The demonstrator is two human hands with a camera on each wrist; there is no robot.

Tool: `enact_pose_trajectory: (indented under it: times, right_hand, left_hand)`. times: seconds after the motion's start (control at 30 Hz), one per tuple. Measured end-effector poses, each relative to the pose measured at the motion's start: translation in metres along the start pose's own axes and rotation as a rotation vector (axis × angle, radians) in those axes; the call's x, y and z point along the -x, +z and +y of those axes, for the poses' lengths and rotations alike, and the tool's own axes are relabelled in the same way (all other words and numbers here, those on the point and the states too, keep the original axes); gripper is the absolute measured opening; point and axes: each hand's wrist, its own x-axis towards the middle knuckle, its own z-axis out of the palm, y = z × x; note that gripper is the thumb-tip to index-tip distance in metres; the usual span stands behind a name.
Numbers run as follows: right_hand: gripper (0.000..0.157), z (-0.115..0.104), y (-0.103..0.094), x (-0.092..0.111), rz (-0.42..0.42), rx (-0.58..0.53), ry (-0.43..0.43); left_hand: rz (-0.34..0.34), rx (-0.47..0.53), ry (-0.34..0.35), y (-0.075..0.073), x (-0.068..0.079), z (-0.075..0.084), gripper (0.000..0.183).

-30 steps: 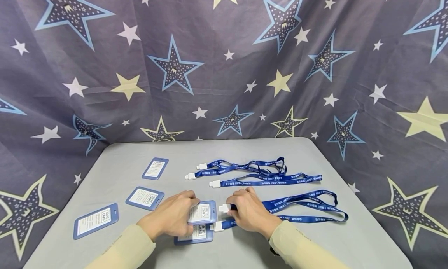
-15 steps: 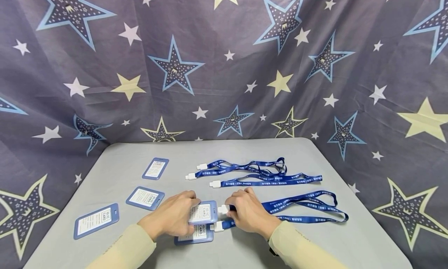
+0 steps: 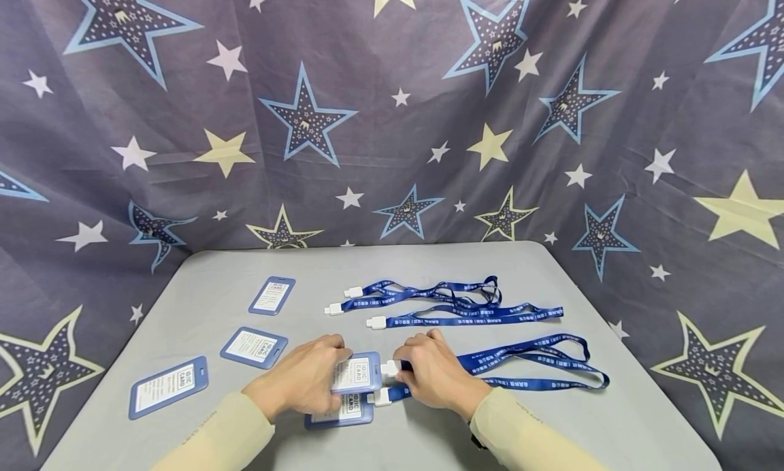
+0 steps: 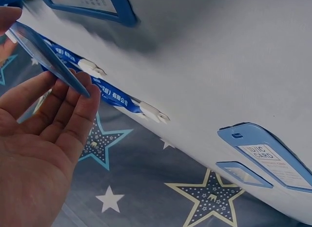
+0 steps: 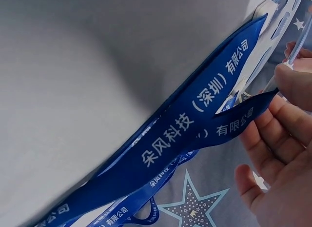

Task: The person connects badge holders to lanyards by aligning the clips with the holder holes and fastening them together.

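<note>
In the head view my left hand (image 3: pixel 300 376) holds a blue card holder (image 3: pixel 358 374) by its left part, fingers on its far side and thumb on the near one. My right hand (image 3: pixel 437 370) pinches a blue lanyard just behind its white plastic clip (image 3: pixel 390 369); the clip's tip is right at the slotted end of that holder. Below lies a second card holder (image 3: pixel 343 416), partly covered by the first, with another lanyard's white clip (image 3: pixel 381 397) at its slot end. The right wrist view shows the pinched blue strap (image 5: pixel 239 124) running between thumb and fingers.
Three more blue card holders, one at the back (image 3: pixel 272 295), one mid-left (image 3: pixel 254 346) and one far left (image 3: pixel 168 387), lie on the grey table (image 3: pixel 202 280). Several blue lanyards (image 3: pixel 471 320) with white clips are spread behind my right hand. A star-patterned cloth (image 3: pixel 392 117) hangs behind.
Both hands keep their grips and stay almost in place. The white clip in my right hand has shifted very slightly toward me, beside the card holder's end.
</note>
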Motion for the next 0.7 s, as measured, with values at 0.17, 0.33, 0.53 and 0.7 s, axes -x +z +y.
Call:
enact_pose_trajectory:
  times: [0.17,0.33,0.53,0.7]
  right_hand:
    - [0.01,0.0001,0.001,-0.001,-0.006,-0.003,-0.003]
    - [0.01,-0.0003,0.0012,-0.0011,-0.005,0.003,-0.006]
    - [0.01,-0.0015,0.0013,-0.0009,-0.006,0.008,-0.008]
    - [0.011,-0.002,0.0015,-0.0004,-0.006,0.015,-0.013]
  left_hand:
    - [-0.009,0.003,0.001,-0.0001,-0.0005,0.0008,0.074]
    - [-0.009,0.0,0.002,-0.0003,-0.0008,0.001,0.074]
    - [-0.001,-0.001,0.014,-0.0003,-0.0004,0.0006,0.073]
    - [0.004,-0.004,0.019,-0.0005,-0.0008,0.0008,0.072]
